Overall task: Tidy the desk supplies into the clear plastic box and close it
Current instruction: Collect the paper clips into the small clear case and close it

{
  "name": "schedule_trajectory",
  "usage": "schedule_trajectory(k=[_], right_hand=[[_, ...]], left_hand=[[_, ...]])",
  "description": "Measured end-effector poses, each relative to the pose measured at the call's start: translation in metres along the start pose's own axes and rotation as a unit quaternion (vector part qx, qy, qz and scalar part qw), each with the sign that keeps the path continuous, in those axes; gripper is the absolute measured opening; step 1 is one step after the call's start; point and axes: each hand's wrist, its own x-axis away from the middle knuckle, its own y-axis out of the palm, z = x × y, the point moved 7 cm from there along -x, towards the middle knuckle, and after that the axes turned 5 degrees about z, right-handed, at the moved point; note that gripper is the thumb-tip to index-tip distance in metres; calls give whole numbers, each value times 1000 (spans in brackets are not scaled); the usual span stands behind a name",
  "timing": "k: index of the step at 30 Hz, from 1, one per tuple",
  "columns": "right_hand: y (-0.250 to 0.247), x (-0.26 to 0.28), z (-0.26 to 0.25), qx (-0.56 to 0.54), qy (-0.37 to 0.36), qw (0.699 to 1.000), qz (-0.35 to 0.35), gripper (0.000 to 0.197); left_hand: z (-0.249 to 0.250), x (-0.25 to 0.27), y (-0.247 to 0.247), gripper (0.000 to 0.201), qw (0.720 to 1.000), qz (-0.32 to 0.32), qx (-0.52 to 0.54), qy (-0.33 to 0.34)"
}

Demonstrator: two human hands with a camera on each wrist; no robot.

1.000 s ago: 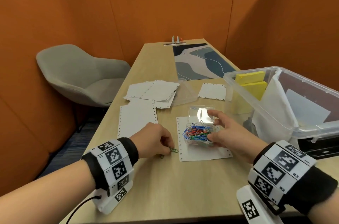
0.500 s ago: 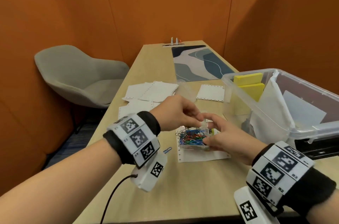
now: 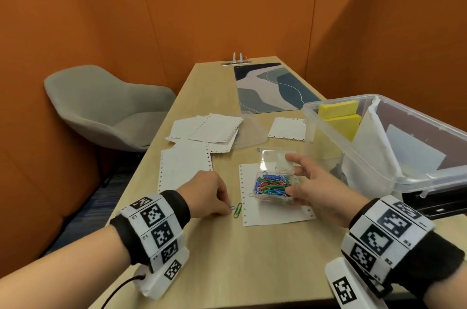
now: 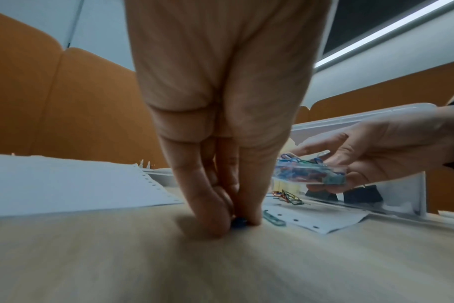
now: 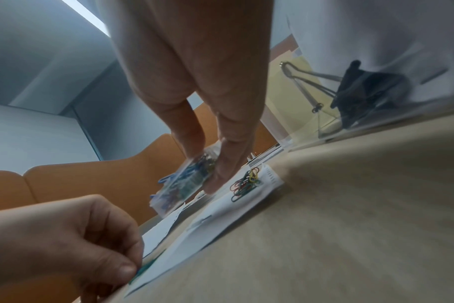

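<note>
Paper-clip case: a small clear case (image 3: 274, 188) heaped with coloured clips, lid hinged open at its far side, held just above a punched white sheet (image 3: 275, 215) near the desk's middle.
Right hand: the right hand (image 3: 321, 186) grips the case by its right side, thumb on the near edge and fingers curled around the far one.
Left hand: the left hand (image 3: 206, 193) has fingertips pressed to the desk, pinching a blue clip (image 4: 238, 222); whether it is already lifted clear is hard to tell from the wrist view.
Stray clips: a green clip (image 3: 237, 210) lies just beside the blue one, and a small tangle (image 5: 245, 184) sits on the sheet under the case.
Clear plastic box: the clear plastic box (image 3: 326, 116) stands open at the right, holding yellow pads, white sheets and a black binder clip (seen through its wall).
Doing it well: roll the clip onto a fingernail edge before lifting, keep the case level so the heap does not spill, and gather the tangle before shutting the lid.
Surface: a pale wood-grain desk (image 3: 252, 263) with loose punched sheets (image 3: 202, 131) farther out and a patterned mat (image 3: 267, 88) at its far end.
Room: orange padded walls and a grey chair (image 3: 106, 106) to the left.
</note>
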Motion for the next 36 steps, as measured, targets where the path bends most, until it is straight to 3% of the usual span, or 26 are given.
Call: schedule_trajectory(k=[4, 8, 13, 21, 26, 29, 33, 36], right_hand=[[-3, 2, 0, 8, 0, 1000, 8, 69], [-8, 2, -2, 3, -2, 1000, 21, 70], [-12, -2, -5, 6, -2, 999, 41, 71], [-13, 2, -3, 13, 1, 999, 36, 72], [-14, 6, -3, 24, 2, 999, 32, 72], [-14, 7, -2, 28, 2, 999, 30, 72], [-14, 9, -1, 34, 2, 999, 28, 71], [-11, 10, -1, 29, 1, 999, 26, 69]], left_hand=[[-2, -4, 0, 19, 998, 12, 49, -42], [8, -3, 4, 33, 1000, 18, 12, -13], [12, -7, 6, 17, 1000, -6, 8, -21], [4, -9, 11, 24, 995, -75, -7, -62], [6, -7, 9, 6, 997, -64, -9, -34], [11, -4, 4, 10, 998, -60, -3, -21], [42, -12, -28, 8, 994, 30, 101, 34], [80, -19, -43, 14, 978, 50, 172, 107]])
